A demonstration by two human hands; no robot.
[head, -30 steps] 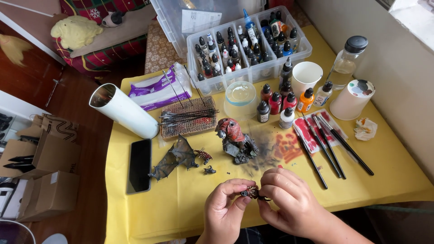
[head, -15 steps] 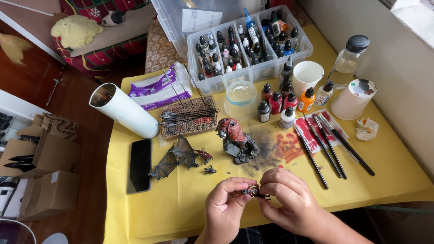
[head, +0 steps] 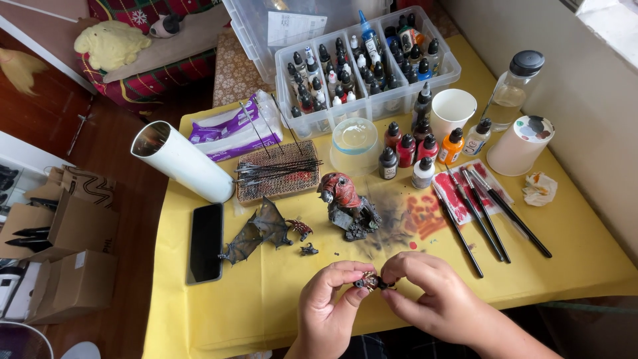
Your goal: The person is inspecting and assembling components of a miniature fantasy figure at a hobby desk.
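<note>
Covering the table is a yellow cloth, stained red and black near the painted figure. At its near edge, left hand and right hand meet, fingertips pinched on a small dark miniature part held just above the cloth. Behind stand paint bottles, brushes and a clear storage box. Cardboard boxes sit on the wooden floor to the left.
</note>
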